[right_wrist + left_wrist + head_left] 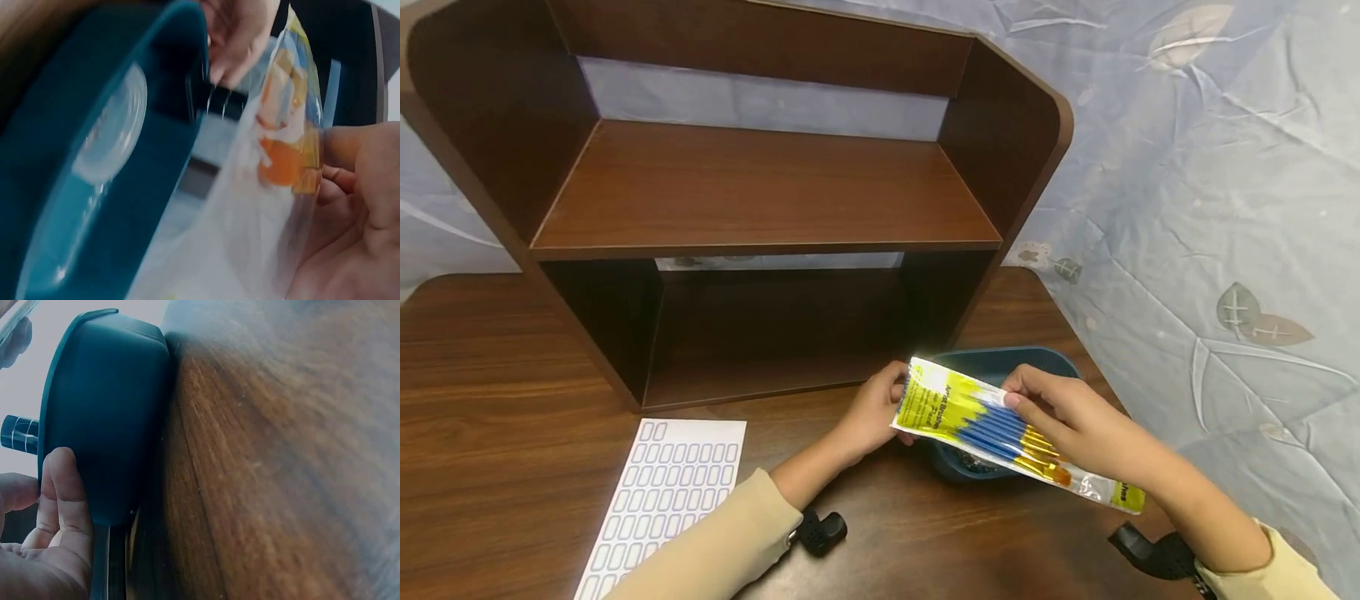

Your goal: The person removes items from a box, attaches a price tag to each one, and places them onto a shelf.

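- At the fingertips of the right hand point(1078, 417), a flat brush pack point(1000, 429) is being pinched along its upper edge; the fingers are curling over the clear sleeve, thumb beneath.
- Left hand point(876, 412) is gripping the pack's yellow header end, fingers wrapped round that short edge; the left wrist view is also showing one finger lying against the outer wall of the bin point(103, 425).
- Pack is hanging tilted between the two hands, header up and to the left, tail end down and to the right, directly above the bin point(1000, 362); it is not resting on anything.
- Bin, a dark teal tub, is sitting on the table point(512, 375) just in front of the shelf's right foot; the right wrist view is showing a clear round lid or cup point(109, 131) lying inside it, its exact kind hard to tell.
- Shelf point(760, 192) is standing behind the hands, both of its levels showing bare wood.
- Label sheet point(662, 492) is lying flat on the table, well to the left of the hands.
- Judged progress: the pack is up out of the bin and in hand but not yet set down anywhere; placing it looks to be what is left.
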{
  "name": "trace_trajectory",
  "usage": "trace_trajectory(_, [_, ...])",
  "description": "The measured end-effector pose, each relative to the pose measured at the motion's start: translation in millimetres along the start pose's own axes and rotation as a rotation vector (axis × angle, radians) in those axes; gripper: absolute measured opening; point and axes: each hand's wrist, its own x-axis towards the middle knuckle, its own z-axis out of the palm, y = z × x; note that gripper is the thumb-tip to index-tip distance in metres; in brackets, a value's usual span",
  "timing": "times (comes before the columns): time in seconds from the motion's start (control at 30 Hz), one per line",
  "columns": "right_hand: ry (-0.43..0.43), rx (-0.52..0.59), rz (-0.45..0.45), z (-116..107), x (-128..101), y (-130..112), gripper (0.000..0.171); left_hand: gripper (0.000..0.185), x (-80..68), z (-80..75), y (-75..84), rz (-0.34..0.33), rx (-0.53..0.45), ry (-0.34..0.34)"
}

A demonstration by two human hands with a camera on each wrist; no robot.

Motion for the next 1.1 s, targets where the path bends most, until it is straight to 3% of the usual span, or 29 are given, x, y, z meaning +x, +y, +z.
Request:
trace_trajectory(0.13, [-0.014,0.025,0.003,12.0,4.2,-7.1,0.007,0.033,-2.7,-7.2,-0.4,0.108,0.12,0.01])
trace_trajectory(0.23, [-0.005,0.044,-0.016,19.5,5.8,-11.1,0.007,0.022,-7.2,-16.3,1.8,0.096,0.209,0.048])
trace_trajectory(0.33, [0.003,0.07,-0.033,27.2,5.7,-15.5,0.007,0.023,-13.7,-28.9,5.8,0.05,0.277,0.082])
trace_trajectory(0.5, [0.005,0.108,-0.054,42.0,4.3,-24.2,0.007,0.023,-32.5,-57.8,15.7,0.071,0.414,0.074])
trace_trajectory(0.57, [-0.002,0.117,-0.041,48.5,4.1,-28.3,0.006,0.021,-43.0,-70.3,21.8,0.089,0.489,0.067])
trace_trajectory(0.7, [-0.027,0.13,-0.017,62.2,3.5,-37.2,0.006,0.018,-66.8,-94.0,32.6,0.121,0.744,0.12])
trace_trajectory(0.83, [-0.07,0.156,0.004,75.0,3.3,-47.5,0.007,0.014,-94.3,-114.5,33.9,0.096,0.934,0.178])
trace_trajectory(0.97, [-0.123,0.187,0.036,87.0,3.5,-55.3,0.011,0.019,-118.2,-130.6,26.6,0.043,1.014,0.18])
trace_trajectory(1.1, [-0.167,0.219,0.058,101.1,3.6,-58.1,0.014,0.031,-132.2,-143.4,17.6,-0.012,1.067,0.174])
